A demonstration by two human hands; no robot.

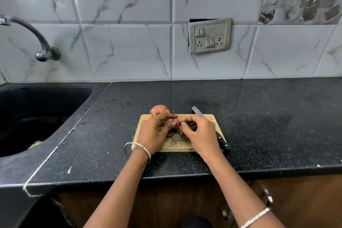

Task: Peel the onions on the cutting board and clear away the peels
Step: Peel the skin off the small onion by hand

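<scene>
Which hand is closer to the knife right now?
Right. The right hand is directly over the knife, hiding its middle; the left hand is further left over the cutting board, gripping the small onion.

My left hand (pixel 153 132) grips a small onion (pixel 176 122) above the cutting board (pixel 177 145). My right hand (pixel 200 134) pinches that onion's right side, fingers (pixel 189 119) curled. A second onion (pixel 159 110) sits just beyond my left fingers, at the board's far edge. A knife (pixel 223 142) lies just right of my right fingers, blade pointing away. The board rests on the black worktop (pixel 268 120).
</scene>
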